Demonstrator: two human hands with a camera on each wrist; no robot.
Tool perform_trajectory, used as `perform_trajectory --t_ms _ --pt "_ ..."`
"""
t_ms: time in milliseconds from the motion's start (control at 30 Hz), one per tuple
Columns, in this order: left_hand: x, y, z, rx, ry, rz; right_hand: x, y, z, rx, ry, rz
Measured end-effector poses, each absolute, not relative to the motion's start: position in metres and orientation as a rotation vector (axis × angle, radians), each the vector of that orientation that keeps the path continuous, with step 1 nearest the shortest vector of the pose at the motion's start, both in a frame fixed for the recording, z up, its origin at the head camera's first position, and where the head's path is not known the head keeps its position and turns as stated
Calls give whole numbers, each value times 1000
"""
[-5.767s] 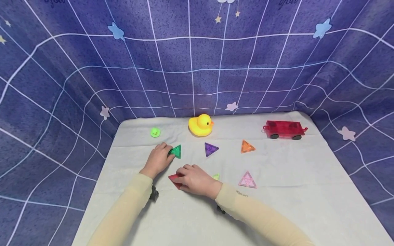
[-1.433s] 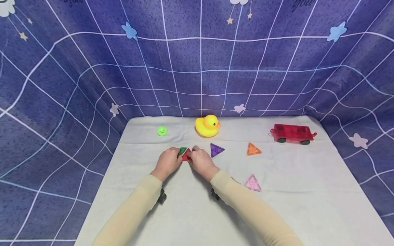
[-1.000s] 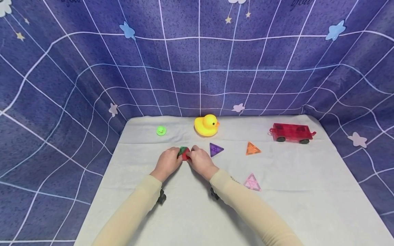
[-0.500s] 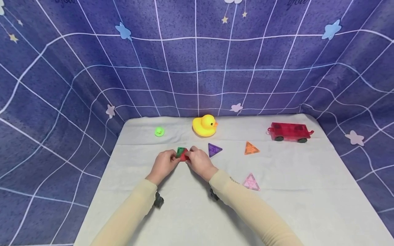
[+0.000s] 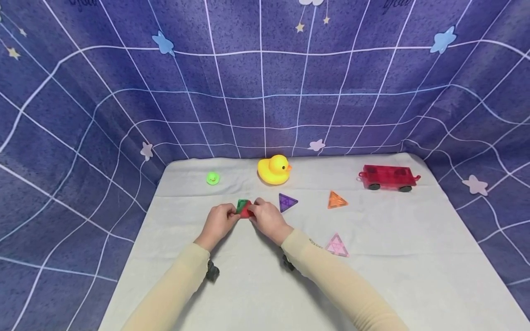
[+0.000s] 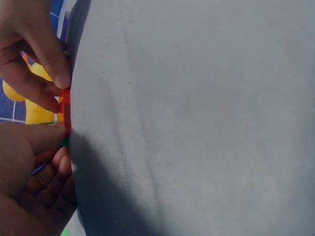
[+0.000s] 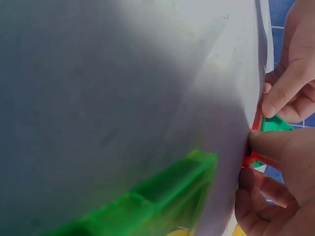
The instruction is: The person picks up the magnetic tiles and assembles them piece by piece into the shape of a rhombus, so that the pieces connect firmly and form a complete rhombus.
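Note:
My left hand (image 5: 218,224) pinches a green translucent triangular magnetic tile (image 5: 241,205) near the table's left middle. Against it sits a red triangular magnetic tile (image 5: 246,211), pinched between thumb and fingers of my right hand (image 5: 269,220). The two tiles touch along a slanting edge. In the left wrist view the red tile (image 6: 67,109) stands edge-on between both hands. The right wrist view shows the green tile (image 7: 275,124) beside the red one (image 7: 256,120). A light green triangular tile (image 7: 147,201) lies close to the right wrist; the forearm hides it in the head view.
A purple triangle tile (image 5: 287,202) lies just right of my right hand. Farther right are an orange triangle (image 5: 337,200) and a pink one (image 5: 337,246). Along the back stand a small green toy (image 5: 213,178), a yellow duck (image 5: 274,170) and a red wheeled base (image 5: 388,177).
My right hand has carried the red tile away from the front and up against the green tile. Over the last second, both hands shift only slightly.

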State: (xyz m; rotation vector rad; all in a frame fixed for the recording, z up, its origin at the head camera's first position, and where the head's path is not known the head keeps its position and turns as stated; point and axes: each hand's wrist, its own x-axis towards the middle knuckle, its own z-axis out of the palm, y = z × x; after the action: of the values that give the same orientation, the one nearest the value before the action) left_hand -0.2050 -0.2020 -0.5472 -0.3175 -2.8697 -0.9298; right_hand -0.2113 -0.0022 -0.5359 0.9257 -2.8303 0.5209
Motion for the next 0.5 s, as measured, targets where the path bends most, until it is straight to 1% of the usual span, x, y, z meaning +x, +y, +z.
perform_trajectory --t_ms 233,500 --pt "-203 -200 -546 -315 -2874 -913 -210 3 -533 918 -2882 651" --pt "-202 -199 -546 -329 -2854 -906 -209 13 -534 986 -2853 736"
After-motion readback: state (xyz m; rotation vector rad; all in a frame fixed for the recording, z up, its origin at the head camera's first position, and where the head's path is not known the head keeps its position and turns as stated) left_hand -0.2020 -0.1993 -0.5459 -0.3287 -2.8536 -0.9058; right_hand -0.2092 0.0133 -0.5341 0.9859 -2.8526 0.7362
